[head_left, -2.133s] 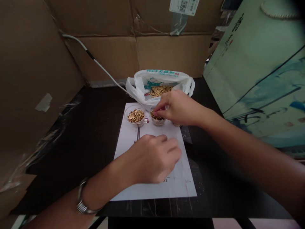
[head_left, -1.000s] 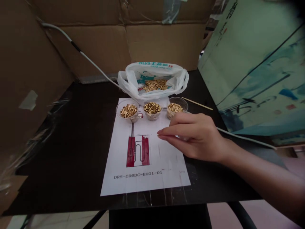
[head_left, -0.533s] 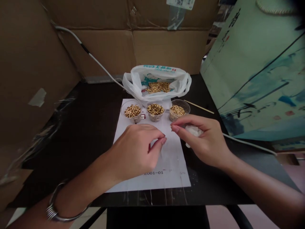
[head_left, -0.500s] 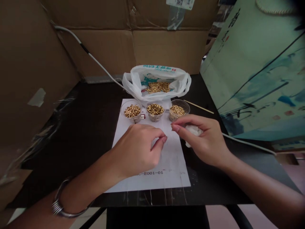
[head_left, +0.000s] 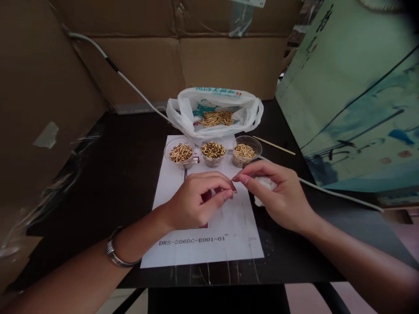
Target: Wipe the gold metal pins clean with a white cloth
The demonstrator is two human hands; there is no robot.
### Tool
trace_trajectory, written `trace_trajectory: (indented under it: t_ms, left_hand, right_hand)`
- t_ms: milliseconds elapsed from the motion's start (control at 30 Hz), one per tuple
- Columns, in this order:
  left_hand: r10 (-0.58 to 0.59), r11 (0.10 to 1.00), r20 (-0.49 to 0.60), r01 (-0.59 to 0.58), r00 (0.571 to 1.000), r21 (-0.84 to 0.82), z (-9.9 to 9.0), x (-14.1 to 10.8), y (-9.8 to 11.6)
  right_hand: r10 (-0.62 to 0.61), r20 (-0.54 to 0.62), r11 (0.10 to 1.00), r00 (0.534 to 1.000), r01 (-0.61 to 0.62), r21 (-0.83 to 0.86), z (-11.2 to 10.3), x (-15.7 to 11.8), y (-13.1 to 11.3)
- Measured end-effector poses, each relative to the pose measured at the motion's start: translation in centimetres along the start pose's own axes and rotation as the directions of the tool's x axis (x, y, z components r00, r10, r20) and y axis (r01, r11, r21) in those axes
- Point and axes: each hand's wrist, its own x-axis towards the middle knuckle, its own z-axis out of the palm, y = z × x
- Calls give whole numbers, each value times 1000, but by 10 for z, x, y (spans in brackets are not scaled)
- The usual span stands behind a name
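Left hand (head_left: 199, 201) had a tiny brass pin (head_left: 234, 192) pinched over the paper (head_left: 234, 222) — probably fingertips only because it's so small. Right hand (head_left: 286, 198) was pinched closed beside it — couldn't tell on what. Pin-filled cups (head_left: 213, 162) sat just beyond, seemingly for easy reach.

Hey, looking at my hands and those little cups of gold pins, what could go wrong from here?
The tiny gold metal pin at the fingertips of the left hand could slip onto the white printed paper sheet. The right hand is close to the rightmost clear plastic cup and might knock it. The middle clear plastic cup stands open beside it, so spilled gold pins could mix.
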Motion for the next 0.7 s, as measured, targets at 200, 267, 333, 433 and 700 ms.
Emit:
trace_trajectory:
  t_ms: [200,267,333,433,700]
  left_hand:
    - [-77,997,-55,76,996,-13,-1,-1,-5]
    - [-87,996,-58,86,995,-14,0,-1,-5]
    - [-105,994,-59,104,993,-22,2,-2,-5]
    - [-126,991,-60,123,990,-46,3,-2,-5]
    - [-136,990,-45,134,990,-47,2,-3,-6]
  right_hand:
    - [40,60,998,997,-43,49,1,0,0]
    - [48,87,996,995,-54,71,1,0,0]
    - [65,122,992,990,-77,96,0,1,0]
    - [101,165,982,981,-125,140,-1,2,1]
    - [152,213,973,965,-185,141,-1,3,2]
